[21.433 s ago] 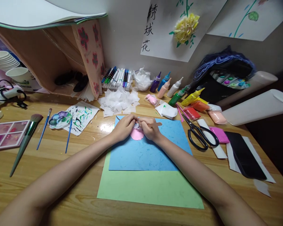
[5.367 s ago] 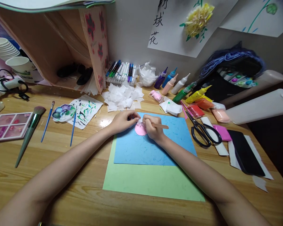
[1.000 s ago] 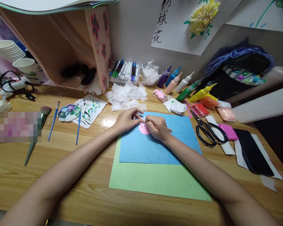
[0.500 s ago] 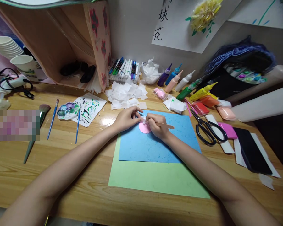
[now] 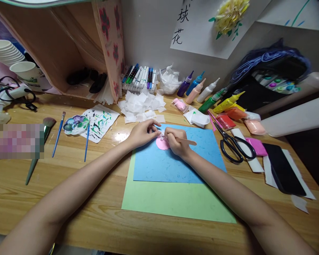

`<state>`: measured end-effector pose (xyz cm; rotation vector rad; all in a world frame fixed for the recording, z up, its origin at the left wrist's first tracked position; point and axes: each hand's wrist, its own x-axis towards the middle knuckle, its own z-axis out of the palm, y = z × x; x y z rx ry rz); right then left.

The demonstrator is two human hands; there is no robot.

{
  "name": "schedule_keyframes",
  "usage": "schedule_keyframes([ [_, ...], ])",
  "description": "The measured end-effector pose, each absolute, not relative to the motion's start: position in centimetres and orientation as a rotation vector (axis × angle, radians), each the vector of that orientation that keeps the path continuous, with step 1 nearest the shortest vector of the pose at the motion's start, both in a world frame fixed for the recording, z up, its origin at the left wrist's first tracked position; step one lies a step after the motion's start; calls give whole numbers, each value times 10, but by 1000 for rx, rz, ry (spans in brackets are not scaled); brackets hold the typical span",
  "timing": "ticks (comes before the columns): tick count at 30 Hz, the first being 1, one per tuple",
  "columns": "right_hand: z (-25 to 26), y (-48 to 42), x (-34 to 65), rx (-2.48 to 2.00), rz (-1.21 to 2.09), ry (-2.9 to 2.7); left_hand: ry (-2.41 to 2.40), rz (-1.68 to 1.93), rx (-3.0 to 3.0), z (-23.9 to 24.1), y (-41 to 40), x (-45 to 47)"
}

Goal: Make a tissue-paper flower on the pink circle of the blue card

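Note:
In the head view, a round pink piece of clay (image 5: 162, 143) lies on the blue sheet (image 5: 159, 166), with small white paper pieces (image 5: 162, 132) at its far edge. My right hand (image 5: 177, 141) is closed around a flat wooden stick (image 5: 188, 141), whose outer end sticks out to the right. The stick's working end is hidden by my fingers. On the other side, my left hand (image 5: 146, 133) rests with bent fingers, thumb and forefinger apart, their tips beside the white paper.
A pile of torn white paper (image 5: 140, 106) lies beyond my left hand. Scissors (image 5: 234, 145) and a black phone (image 5: 284, 170) are at right. Paint bottles (image 5: 199, 90) and markers (image 5: 140, 78) stand at the back; paintbrushes (image 5: 58, 134) lie left. A green sheet (image 5: 175, 202) is under the blue one.
Both hands stay almost in place at the pink clay, with the stick still in my right hand. The whole view has shifted very slightly.

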<state>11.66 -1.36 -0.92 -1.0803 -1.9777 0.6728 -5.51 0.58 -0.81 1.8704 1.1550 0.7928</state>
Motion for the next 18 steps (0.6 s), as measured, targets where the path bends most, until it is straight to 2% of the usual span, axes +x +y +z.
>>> schedule_keyframes([
  [8, -8, -12, 115, -1083, 618, -2065, 1161, 789, 1882, -10, 7, -56],
  [18, -10, -11, 114, -1151, 722, -1950, 1152, 789, 1873, -10, 7, -56],
])
